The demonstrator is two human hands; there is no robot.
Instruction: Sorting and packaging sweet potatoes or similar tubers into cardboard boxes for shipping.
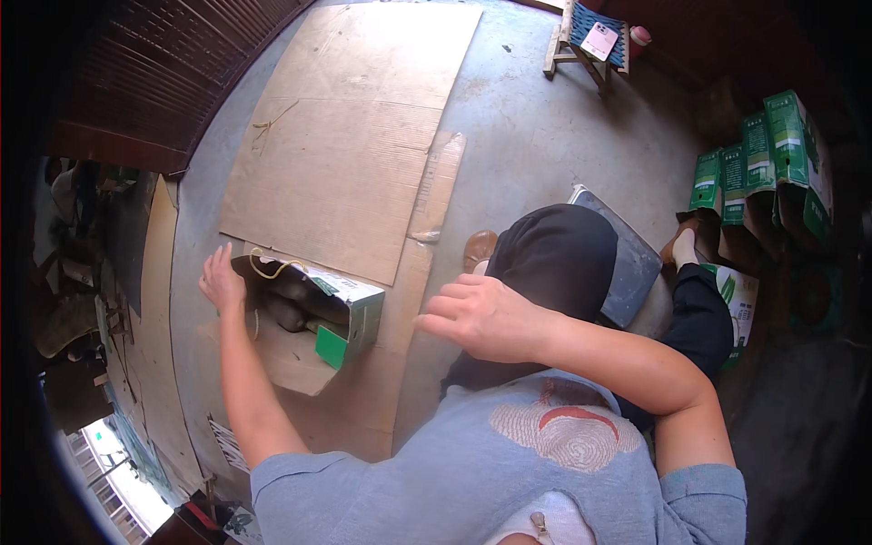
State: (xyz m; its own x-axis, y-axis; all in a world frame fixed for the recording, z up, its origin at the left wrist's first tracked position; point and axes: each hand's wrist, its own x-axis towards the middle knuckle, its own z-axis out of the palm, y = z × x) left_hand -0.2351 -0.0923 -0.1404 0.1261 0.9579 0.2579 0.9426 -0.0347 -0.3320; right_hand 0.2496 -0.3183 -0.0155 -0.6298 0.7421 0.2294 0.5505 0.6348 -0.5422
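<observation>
Right hand (486, 316) hovers loosely curled, empty; my left hand (221, 280), fingers spread, touches the open carton's (350, 309) far-left flap.

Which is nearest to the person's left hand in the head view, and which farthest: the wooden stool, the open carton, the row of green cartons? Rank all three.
1. The open carton: touching the left hand, on cardboard at the left.
2. The wooden stool: far off at the top, right of centre.
3. The row of green cartons: farthest, along the right edge.
</observation>
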